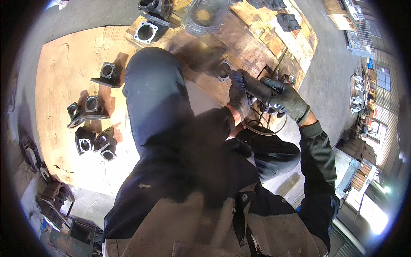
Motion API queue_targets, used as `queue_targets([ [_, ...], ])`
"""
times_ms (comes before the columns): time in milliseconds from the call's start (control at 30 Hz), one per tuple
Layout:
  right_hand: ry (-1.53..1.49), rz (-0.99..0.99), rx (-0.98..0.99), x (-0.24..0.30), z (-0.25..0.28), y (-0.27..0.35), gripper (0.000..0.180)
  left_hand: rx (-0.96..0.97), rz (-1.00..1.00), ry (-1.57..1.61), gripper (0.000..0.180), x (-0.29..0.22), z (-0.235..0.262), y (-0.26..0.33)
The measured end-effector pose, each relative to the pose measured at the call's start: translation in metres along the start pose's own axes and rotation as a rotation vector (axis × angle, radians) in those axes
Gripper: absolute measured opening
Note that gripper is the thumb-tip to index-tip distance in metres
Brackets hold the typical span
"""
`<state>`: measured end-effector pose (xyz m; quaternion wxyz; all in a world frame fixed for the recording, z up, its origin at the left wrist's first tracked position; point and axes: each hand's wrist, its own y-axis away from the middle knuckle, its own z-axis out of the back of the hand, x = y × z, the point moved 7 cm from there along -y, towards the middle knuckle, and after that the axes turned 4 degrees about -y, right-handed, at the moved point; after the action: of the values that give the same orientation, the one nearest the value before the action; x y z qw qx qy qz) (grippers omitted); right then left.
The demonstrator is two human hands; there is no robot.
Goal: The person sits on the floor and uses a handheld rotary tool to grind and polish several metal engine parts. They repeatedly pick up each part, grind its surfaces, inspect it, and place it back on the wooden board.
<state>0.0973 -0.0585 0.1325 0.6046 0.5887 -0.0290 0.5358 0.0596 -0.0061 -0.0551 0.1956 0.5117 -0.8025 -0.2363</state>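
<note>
Both my hands wear dark gloves and grip a hand-held power tool [262, 105] with a hose looping below it. My left hand [239, 95] is closed around the tool's front, close to a dark metal casting [222, 70] with a round bore lying on the wooden board. My right hand [286, 99] holds the tool's rear body. The tool's tip is hidden behind my left hand. My raised knee in dark trousers [156, 98] fills the middle of the view.
Several dark flanged castings [92, 128] lie on a plywood sheet [60, 85] at left. More castings [147, 32] and a large oval housing [203, 17] sit on wooden pallets at the top. Metal parts stand on racks [357, 92] at right.
</note>
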Motion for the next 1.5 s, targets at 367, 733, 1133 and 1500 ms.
queue_targets([
  [367, 0.020, 0.017, 0.029, 0.015, -0.007, 0.008, 0.065, -0.030, -0.024, -0.004, 0.055, -0.001, -0.009, 0.014],
  [733, 0.115, 0.007, 0.036, 0.010, -0.010, -0.001, 0.068, 0.020, 0.001, -0.027, 0.057, -0.009, -0.001, 0.006],
  [1133, -0.101, 0.030, -0.060, -0.031, -0.006, 0.019, 0.072, -0.080, -0.029, -0.141, 0.045, -0.009, -0.003, 0.031],
  [1500, -0.722, 0.037, -0.310, -0.131, -0.083, 0.030, 0.042, 0.121, -0.896, -1.498, 0.070, -0.014, -0.008, 0.026],
])
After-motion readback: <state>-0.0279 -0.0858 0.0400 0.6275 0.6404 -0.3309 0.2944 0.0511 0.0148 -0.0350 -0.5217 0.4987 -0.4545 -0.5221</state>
